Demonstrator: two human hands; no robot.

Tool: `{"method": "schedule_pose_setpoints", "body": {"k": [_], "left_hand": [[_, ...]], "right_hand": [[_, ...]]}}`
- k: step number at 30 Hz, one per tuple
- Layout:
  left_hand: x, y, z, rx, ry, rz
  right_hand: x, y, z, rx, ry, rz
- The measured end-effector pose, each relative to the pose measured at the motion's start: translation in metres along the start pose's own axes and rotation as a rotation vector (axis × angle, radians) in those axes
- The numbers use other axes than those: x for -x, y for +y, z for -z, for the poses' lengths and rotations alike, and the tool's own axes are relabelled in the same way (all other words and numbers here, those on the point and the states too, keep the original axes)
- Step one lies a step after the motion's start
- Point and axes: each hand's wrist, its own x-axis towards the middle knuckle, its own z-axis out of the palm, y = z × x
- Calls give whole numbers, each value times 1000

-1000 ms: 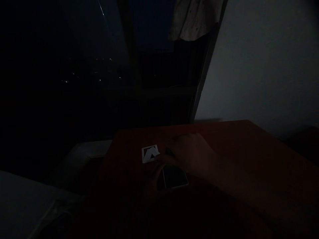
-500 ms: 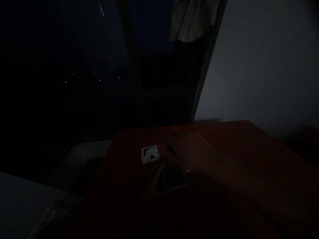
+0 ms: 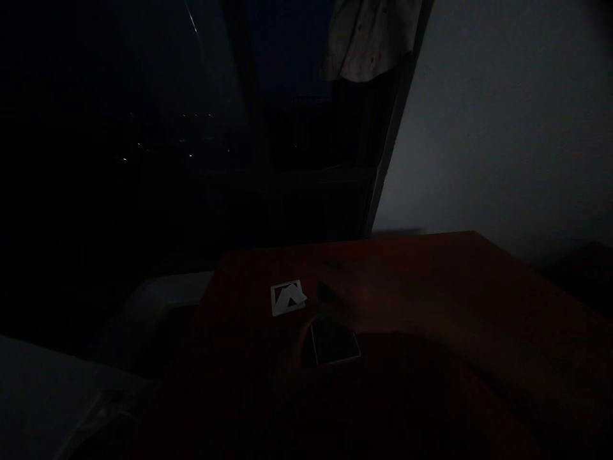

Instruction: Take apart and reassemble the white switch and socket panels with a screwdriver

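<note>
In the dim light a dark flat rectangular object with a pale rim lies on the reddish table. It resembles a phone, but its kind is unclear. My left hand is barely visible, its fingers curved around the object's left edge. Over the far end reaches my right hand, blurred, with its fingers hard to make out. A dark green patch shows under or beside the right fingers; I cannot tell what it is. Just left of the hands rests a white square frame with white strips lying across it.
The reddish table extends to its far edge by a pale wall. Behind it are a dark window with small distant lights and a hanging cloth. A pale ledge lies beyond the table's left side.
My right hand has shifted slightly and its fingers have lifted or spread, so more of the green patch shows. The rectangular object and the white frame stay in place.
</note>
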Motion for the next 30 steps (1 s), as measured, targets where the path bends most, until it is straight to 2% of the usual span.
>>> {"method": "schedule_pose_setpoints", "body": {"k": [4,6,9,11,13,16,18,24,30], "left_hand": [[-1,0,3,3,-15,-17],[-1,-1,3,3,-16,-23],[-1,-2,1,0,-10,-24],[-1,-3,1,0,-10,-26],[-1,-3,2,3,-16,-33],[-1,-2,4,8,-28,-53],[-2,-2,4,9,-29,-64],[-2,-5,0,3,-25,-76],[-2,-5,1,-6,-22,-101]], "right_hand": [[-6,-5,-1,242,-11,-166],[-6,-4,0,216,-29,-113],[-2,-2,2,62,-19,48],[0,-2,2,5,-11,92],[0,-3,1,42,6,44],[-4,-3,-3,177,19,-104],[-6,-2,-5,201,19,-138],[1,5,-1,-116,-17,74],[-3,-1,-1,208,9,-172]]}}
